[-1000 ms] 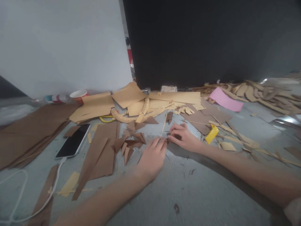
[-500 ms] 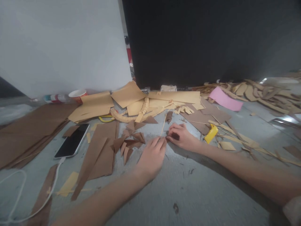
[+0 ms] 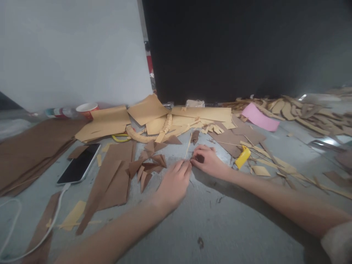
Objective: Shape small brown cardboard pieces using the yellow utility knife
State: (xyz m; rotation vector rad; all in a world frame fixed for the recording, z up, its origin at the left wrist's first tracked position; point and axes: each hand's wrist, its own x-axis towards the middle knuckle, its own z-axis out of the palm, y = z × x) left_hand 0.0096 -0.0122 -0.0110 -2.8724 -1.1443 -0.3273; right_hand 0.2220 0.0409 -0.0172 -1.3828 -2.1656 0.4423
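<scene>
My left hand (image 3: 176, 181) is low over the grey table, its fingers pressed together. A thin tan strip (image 3: 188, 145) runs away from its fingertips, the near end hidden beneath them. Right beside them, my right hand (image 3: 208, 162) is closed in a pinch with fingertips almost touching the left ones; a small dark bit shows there, too small to name. Just beyond the strip sits a little brown folded piece (image 3: 195, 136). Several pointed brown paper pieces (image 3: 148, 167) lie left of my left hand. A yellow-handled tool (image 3: 242, 157) rests to the right of my right hand.
A phone (image 3: 79, 165) on a white cable (image 3: 56, 216) lies at left, near brown sheets (image 3: 41, 146). Tan sheets (image 3: 107, 123), a paper cup (image 3: 87, 110) and a curved tan braided piece (image 3: 143, 137) stand behind. Pink paper (image 3: 260, 117) and scraps (image 3: 291, 165) lie at right.
The whole scene has shifted slightly left as the camera turned. Both hands stay close together in nearly the same pose, with the right fingertips slightly nearer the left ones.
</scene>
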